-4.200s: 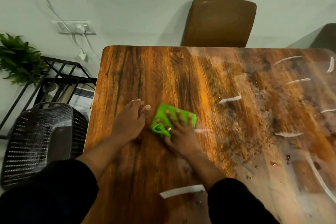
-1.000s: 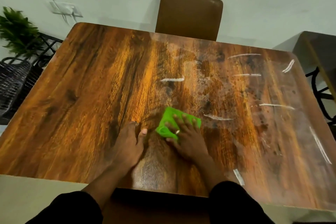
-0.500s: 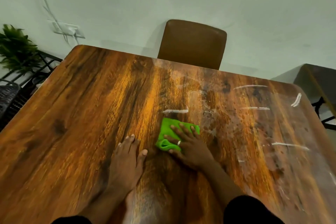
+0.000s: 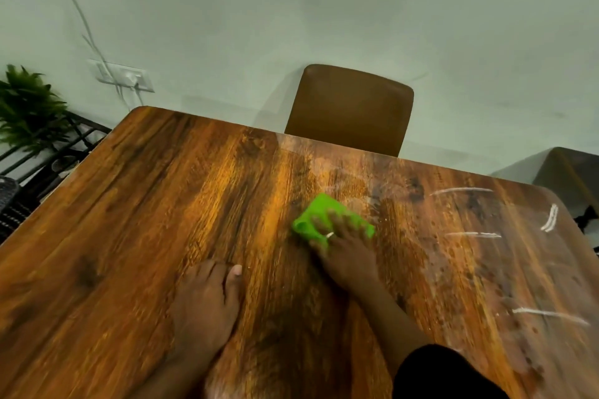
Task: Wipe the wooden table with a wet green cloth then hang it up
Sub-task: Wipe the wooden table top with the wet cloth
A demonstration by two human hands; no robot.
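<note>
The wooden table (image 4: 136,236) fills most of the view, dark and glossy on the left, dusty with white streaks and brown specks on the right. A folded bright green cloth (image 4: 316,220) lies near the table's middle. My right hand (image 4: 346,253) presses flat on the cloth, fingers spread over it, a ring on one finger. My left hand (image 4: 207,298) rests palm down on the bare wood to the left of it, fingers together, holding nothing.
A brown chair (image 4: 350,107) stands at the far edge against the pale wall. At the left are a green plant (image 4: 29,107), a black metal rack (image 4: 64,152) and a wall socket (image 4: 124,76) with cables. A dark table corner (image 4: 570,175) shows at right.
My right hand has pushed the green cloth away from me toward the far edge and slightly right. My left hand stays flat on the table. My head has tilted up.
</note>
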